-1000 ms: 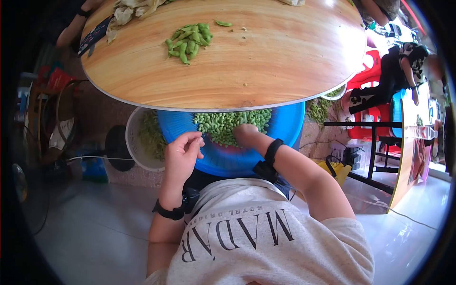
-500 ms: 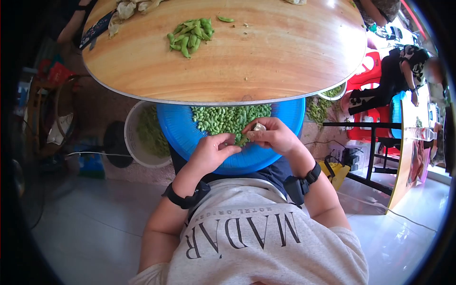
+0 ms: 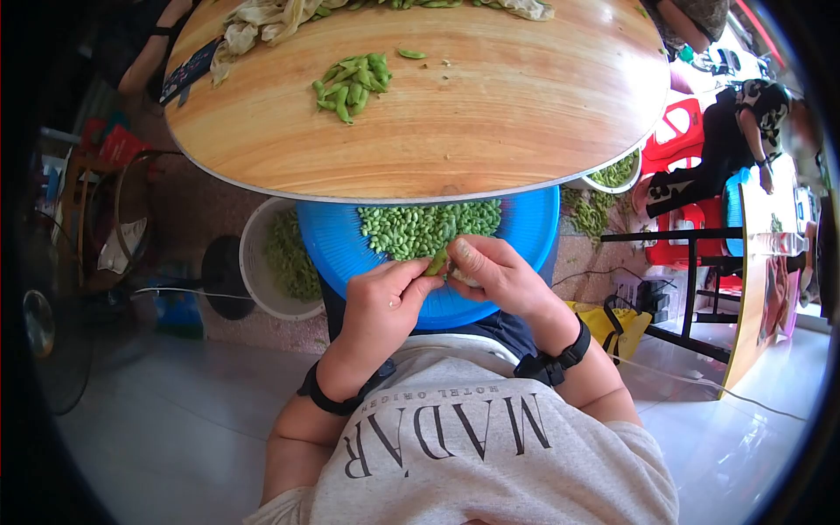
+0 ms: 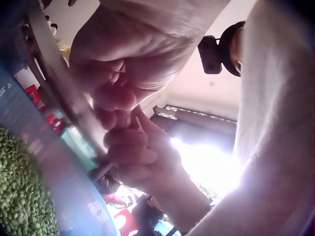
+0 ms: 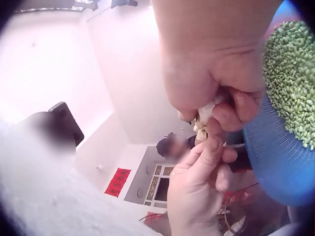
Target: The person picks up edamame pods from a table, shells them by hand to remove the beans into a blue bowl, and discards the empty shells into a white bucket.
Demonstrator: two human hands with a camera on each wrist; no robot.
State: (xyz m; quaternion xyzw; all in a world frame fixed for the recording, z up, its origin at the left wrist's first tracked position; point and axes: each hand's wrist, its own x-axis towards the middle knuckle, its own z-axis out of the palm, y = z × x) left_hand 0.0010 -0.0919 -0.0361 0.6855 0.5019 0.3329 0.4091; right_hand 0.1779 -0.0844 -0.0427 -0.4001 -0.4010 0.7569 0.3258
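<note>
A green soybean pod (image 3: pixel 437 261) is held between both hands over the near side of a blue basket (image 3: pixel 319 227). My left hand (image 3: pixel 382 306) pinches one end between thumb and fingers. The other end meets the thumb and curled fingers of my right hand (image 3: pixel 503 276), which grip it. A whitish wrapping (image 3: pixel 470 255) covers part of the right thumb; it shows pale in the right wrist view too. Shelled green beans (image 3: pixel 429 227) lie heaped in the basket beyond the fingertips. In the left wrist view the two hands meet, and the fingers hide the pod.
A round wooden table (image 3: pixel 490 105) overhangs the basket's far side, with a pile of pods (image 3: pixel 353 83) on it. To the left stands a white bucket (image 3: pixel 254 254) holding green pods or husks. A yellow bag (image 3: pixel 612 328) lies on the right, and a person (image 3: pixel 752 131) sits beyond.
A second ago the right hand was down at the beans and the left was raised apart. Both came together at a pod over the basket, and the right hand has since closed in around it.
</note>
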